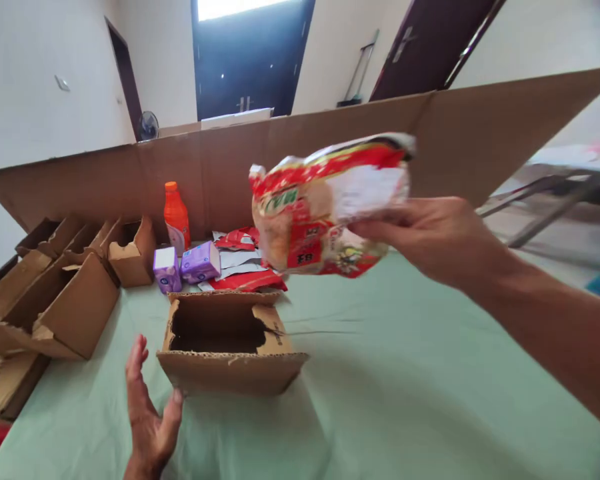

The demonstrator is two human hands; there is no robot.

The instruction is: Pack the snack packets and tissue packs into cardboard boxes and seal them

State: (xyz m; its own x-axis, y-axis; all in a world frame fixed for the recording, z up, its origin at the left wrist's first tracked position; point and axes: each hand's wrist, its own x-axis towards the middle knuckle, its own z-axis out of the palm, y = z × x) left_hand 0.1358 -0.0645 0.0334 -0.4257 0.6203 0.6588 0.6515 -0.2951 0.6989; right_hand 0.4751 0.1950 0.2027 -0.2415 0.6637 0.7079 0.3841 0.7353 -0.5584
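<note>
My right hand point(420, 233) pinches the right side of a red, white and clear plastic food packet point(305, 220), holding it in the air. Some of its printing is smeared by motion, and I cannot make out the contents for certain. Below and to the left of the packet stands an open-topped cardboard box point(230, 373), its inside dark. My left hand point(153, 413) is beside the box's front left corner, fingers spread and thumb close to the cardboard. Nothing is in that hand. Whether the thumb touches the box, I cannot tell.
Several open cardboard boxes point(80, 313) stand at the left. Behind the near box are an orange bottle point(176, 217), two purple packs point(200, 261) and flat red and silver packets point(250, 280). A long cardboard wall point(220, 167) borders the green-covered table point(405, 373) at the back.
</note>
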